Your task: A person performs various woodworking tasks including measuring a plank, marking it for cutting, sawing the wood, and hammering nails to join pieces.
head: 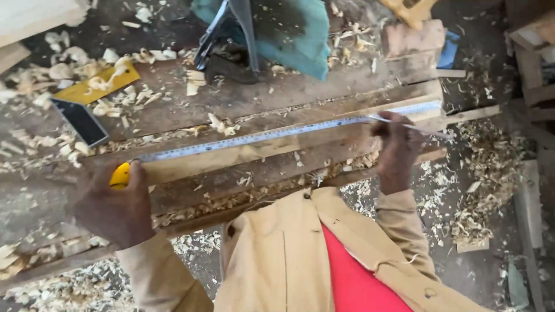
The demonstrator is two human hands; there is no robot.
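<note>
Woodworking counter (pixel 243 98) of dark rough planks, littered with wood shavings (pixel 104 75), a pale wooden strip (pixel 277 147) lying across it from 8 to 2 o'clock. Left hand (pixel 115 211), at 8 o'clock, closed over a yellow tape measure case (pixel 120 175), its steel tape (pixel 277 134) stretched along the strip; right hand (pixel 399 147), at 3 o'clock, fingers pinched on a pencil (pixel 425 130) touching the tape. Yellow-and-black try square (pixel 87 101) at 10 o'clock; teal cloth (pixel 289 34) at 12 o'clock.
</note>
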